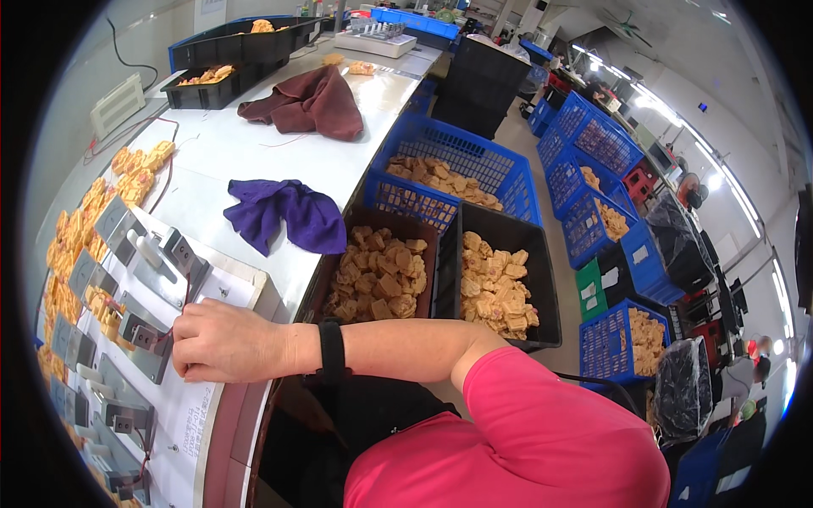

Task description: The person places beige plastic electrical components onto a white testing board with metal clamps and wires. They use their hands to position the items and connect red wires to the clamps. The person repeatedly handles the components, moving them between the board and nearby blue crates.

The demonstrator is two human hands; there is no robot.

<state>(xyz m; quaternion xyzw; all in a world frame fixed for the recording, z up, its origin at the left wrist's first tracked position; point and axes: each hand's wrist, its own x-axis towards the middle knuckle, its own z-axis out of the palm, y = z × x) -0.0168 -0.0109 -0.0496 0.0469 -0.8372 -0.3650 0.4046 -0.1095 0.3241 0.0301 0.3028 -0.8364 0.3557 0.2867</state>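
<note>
My right hand [218, 343], a black band [332, 347] on its wrist, reaches left over a white board [190, 423]. Its fingers are curled together beside a grey metal fixture [146, 337] with a small dark block and red wires; whatever they pinch is hidden. A yellowish-tan moulded piece [107, 317] sits in that fixture, left of the hand. More fixtures of this kind, some with white rods, line the board, including one above the hand [161, 258]. My left hand is out of view.
Loose tan pieces [68, 245] lie along the bench's far side. Purple cloth [284, 213] and brown cloth [309, 102] rest on the bench [199, 152]. Beside it stand a brown bin [381, 275], a black bin [550, 296] and a blue crate [517, 182], all holding pieces.
</note>
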